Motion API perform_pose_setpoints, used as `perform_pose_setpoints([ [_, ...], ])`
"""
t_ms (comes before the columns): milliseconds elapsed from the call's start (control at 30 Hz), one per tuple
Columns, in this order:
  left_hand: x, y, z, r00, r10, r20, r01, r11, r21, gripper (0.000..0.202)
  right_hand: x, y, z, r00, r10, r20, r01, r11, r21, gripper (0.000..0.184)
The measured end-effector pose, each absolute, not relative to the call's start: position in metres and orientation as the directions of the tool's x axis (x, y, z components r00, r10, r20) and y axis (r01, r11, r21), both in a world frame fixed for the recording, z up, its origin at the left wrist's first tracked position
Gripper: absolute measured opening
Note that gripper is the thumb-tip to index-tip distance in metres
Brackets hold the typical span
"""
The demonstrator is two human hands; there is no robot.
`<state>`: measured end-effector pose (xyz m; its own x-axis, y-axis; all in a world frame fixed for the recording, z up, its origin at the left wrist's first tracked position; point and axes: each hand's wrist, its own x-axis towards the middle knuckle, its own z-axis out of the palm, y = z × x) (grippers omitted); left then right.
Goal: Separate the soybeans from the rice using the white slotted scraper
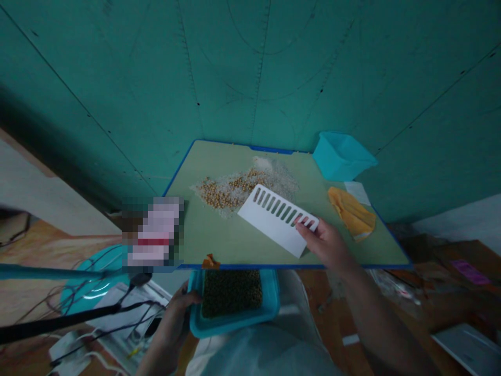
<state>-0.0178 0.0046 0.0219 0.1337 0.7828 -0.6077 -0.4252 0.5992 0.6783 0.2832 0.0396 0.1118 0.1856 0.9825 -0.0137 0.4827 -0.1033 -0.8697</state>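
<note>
The pale-green surface (211,240) still bears tan-and-whitish grains (230,193), beside which the right hand (329,243) pinches a white slotted plate (270,222) while the left hand (178,308) grips a turquoise plastic tray (272,300) already holding dark grains (233,295).

Verify your qty per item: 2 hands, i.e. 1 L hand (180,308) & 1 R hand (323,240); 1 tabletop (211,235); 1 wht slotted plate (270,222) w/ approx. 11 slots; 2 blue containers, incl. 1 tray (271,300) & 1 bin (326,156); 1 yellow cloth (352,214); 1 orange scrap (210,261); 1 mixed heap (227,193). You cannot count indiv. grains in heap or tray: qty too high.
</note>
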Motion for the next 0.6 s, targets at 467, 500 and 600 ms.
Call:
perform_pose_setpoints([
  [467, -0.013, 0.007, 0.022, 0.108, 0.771, -0.627, -0.415, 0.609, 0.676, 0.028, 0.333, 0.049, 0.135, 0.36, 0.931, 0.069, 0.552, -0.153, -0.82, 0.037],
  [500, -0.013, 0.007, 0.022, 0.111, 0.771, -0.628, -0.415, 0.61, 0.676, 0.028, 0.332, 0.051, 0.136, 0.342, 0.936, 0.081, 0.556, -0.133, -0.82, 0.036],
  [600, -0.014, 0.005, 0.021, 0.116, 0.775, -0.621, -0.412, 0.606, 0.68, 0.027, 0.328, 0.061, 0.136, 0.251, 0.961, 0.112, 0.572, -0.054, -0.818, 0.033],
])
